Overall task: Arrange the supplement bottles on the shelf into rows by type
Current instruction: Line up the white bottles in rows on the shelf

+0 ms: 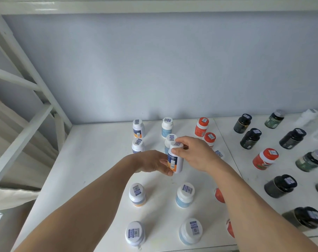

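Orange-banded white bottle [175, 158] gripped by left hand [154, 163] and right hand [195, 153].

White shelf [92, 160] carries upright white, orange and dark supplement bottles [185, 196].

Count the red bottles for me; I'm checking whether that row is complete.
5 red bottles: two at the back, one among the dark bottles on the right, two partly behind the right forearm. The arm may hide more.

Both bare forearms are stretched forward and converge; the left hand [152, 163] is curled from the left, the right hand [194, 154] pinched from above.
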Tool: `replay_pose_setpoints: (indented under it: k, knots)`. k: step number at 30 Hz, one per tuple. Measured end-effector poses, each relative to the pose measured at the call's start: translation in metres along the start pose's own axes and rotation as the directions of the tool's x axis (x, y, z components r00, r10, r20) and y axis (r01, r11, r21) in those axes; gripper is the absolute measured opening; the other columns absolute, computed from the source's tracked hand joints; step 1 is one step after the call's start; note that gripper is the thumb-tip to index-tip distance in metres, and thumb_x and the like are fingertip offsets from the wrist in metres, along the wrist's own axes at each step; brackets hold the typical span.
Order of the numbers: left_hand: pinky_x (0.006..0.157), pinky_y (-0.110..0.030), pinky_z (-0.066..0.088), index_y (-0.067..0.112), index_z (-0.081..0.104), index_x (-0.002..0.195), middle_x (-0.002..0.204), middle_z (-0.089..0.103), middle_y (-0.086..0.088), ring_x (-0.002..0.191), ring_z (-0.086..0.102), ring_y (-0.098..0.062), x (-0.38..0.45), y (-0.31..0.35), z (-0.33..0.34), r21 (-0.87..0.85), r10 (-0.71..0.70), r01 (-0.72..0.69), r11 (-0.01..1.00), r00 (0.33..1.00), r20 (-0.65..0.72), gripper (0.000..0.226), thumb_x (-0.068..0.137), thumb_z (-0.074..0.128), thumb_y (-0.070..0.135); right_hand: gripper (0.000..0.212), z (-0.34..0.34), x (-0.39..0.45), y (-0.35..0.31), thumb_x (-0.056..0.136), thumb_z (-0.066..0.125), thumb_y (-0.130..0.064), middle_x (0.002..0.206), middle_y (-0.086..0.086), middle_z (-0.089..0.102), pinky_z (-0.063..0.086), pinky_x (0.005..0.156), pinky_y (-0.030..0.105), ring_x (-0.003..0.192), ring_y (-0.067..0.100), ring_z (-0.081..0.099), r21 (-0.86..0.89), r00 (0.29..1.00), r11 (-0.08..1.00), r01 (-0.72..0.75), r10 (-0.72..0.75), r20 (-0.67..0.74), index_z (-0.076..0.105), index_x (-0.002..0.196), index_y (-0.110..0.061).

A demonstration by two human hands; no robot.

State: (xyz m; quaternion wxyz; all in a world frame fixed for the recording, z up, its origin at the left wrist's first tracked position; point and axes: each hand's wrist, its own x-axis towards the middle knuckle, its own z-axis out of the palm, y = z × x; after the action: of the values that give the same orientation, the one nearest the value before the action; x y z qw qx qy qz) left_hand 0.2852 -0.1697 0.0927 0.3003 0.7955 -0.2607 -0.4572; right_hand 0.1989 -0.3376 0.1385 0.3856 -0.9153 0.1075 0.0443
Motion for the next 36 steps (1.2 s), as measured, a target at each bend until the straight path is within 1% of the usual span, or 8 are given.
replay_pose_setpoints:
  k: [5, 11, 12, 16, 19, 24, 29, 36]
  knots:
    - [0.114, -0.041, 0.033, 0.039, 0.068, 0.112, 0.113, 0.069, 0.021, 0.117, 0.058, -0.008, 0.001, -0.001, 0.006, -0.007, -0.004, 0.004, 1.0, 1.0, -0.017, 0.042, 0.072, 0.079, 0.039, 0.033, 0.0, -0.002, 0.004, 0.09, 0.063, -0.036, 0.112, -0.008, 0.066, 0.045, 0.075, 0.022, 0.096, 0.009, 0.06, 0.014, 1.0, 1.0, 0.002, -0.002, 0.021, 0.06, 0.121, -0.026]
    - [0.109, -0.036, 0.039, 0.035, 0.069, 0.111, 0.11, 0.071, 0.016, 0.112, 0.061, -0.008, 0.001, -0.002, 0.01, -0.035, 0.006, -0.008, 0.999, 0.998, -0.067, 0.036, 0.076, 0.079, 0.03, 0.038, 0.001, 0.0, 0.009, 0.091, 0.061, -0.035, 0.113, -0.013, 0.061, 0.043, 0.075, 0.02, 0.099, 0.007, 0.058, 0.029, 0.998, 1.0, 0.007, -0.009, 0.056, 0.056, 0.128, -0.028]
    - [0.108, -0.035, 0.041, 0.033, 0.069, 0.111, 0.111, 0.071, 0.015, 0.112, 0.062, -0.008, 0.002, -0.002, 0.011, -0.018, 0.01, -0.011, 1.0, 0.996, -0.085, 0.037, 0.076, 0.08, 0.031, 0.04, 0.002, 0.001, 0.011, 0.091, 0.061, -0.036, 0.116, -0.013, 0.062, 0.044, 0.077, 0.021, 0.101, 0.008, 0.058, 0.03, 0.998, 1.0, 0.007, -0.009, 0.064, 0.055, 0.129, -0.029]
    - [0.103, -0.031, 0.043, 0.026, 0.064, 0.122, 0.124, 0.065, 0.006, 0.118, 0.057, -0.013, 0.004, -0.001, 0.01, 0.142, 0.034, -0.007, 0.99, 0.981, -0.189, 0.047, 0.077, 0.079, 0.031, 0.047, 0.009, 0.004, 0.021, 0.09, 0.063, -0.033, 0.129, -0.012, 0.061, 0.049, 0.095, 0.031, 0.113, 0.01, 0.058, 0.056, 0.995, 0.998, -0.017, 0.012, 0.102, 0.05, 0.135, -0.032]
    - [0.103, -0.031, 0.044, 0.026, 0.061, 0.128, 0.128, 0.063, 0.004, 0.12, 0.056, -0.012, 0.003, -0.002, 0.007, 0.167, 0.053, -0.017, 0.986, 0.975, -0.217, 0.054, 0.078, 0.079, 0.034, 0.048, 0.016, 0.004, 0.027, 0.092, 0.062, -0.029, 0.133, -0.009, 0.058, 0.047, 0.099, 0.034, 0.117, 0.013, 0.056, 0.051, 0.992, 0.998, -0.042, 0.035, 0.121, 0.047, 0.138, -0.032]
    - [0.104, -0.031, 0.045, 0.027, 0.059, 0.131, 0.13, 0.062, 0.003, 0.121, 0.056, -0.012, 0.005, -0.007, 0.004, 0.178, 0.051, -0.012, 0.984, 0.975, -0.218, 0.056, 0.079, 0.078, 0.033, 0.048, 0.022, 0.007, 0.03, 0.093, 0.061, -0.027, 0.136, -0.007, 0.056, 0.046, 0.102, 0.035, 0.121, 0.015, 0.054, 0.048, 0.991, 0.997, -0.063, 0.057, 0.12, 0.045, 0.138, -0.032]
    - [0.101, -0.025, 0.044, 0.02, 0.051, 0.139, 0.134, 0.06, 0.0, 0.122, 0.057, -0.013, 0.006, -0.013, 0.001, 0.174, 0.039, 0.004, 0.985, 0.968, -0.247, 0.067, 0.079, 0.079, 0.034, 0.049, 0.024, 0.01, 0.033, 0.093, 0.061, -0.025, 0.136, -0.008, 0.055, 0.045, 0.101, 0.033, 0.121, 0.014, 0.054, 0.026, 0.989, 0.997, -0.068, 0.064, 0.13, 0.044, 0.139, -0.033]
    - [0.1, -0.024, 0.044, 0.02, 0.05, 0.139, 0.134, 0.06, 0.0, 0.121, 0.057, -0.014, 0.008, -0.017, -0.002, 0.178, 0.05, -0.005, 0.984, 0.968, -0.247, 0.068, 0.079, 0.079, 0.034, 0.051, 0.03, 0.012, 0.035, 0.091, 0.064, -0.021, 0.137, -0.006, 0.054, 0.045, 0.104, 0.035, 0.123, 0.016, 0.052, 0.016, 0.984, 0.993, -0.113, 0.11, 0.141, 0.044, 0.138, -0.03]
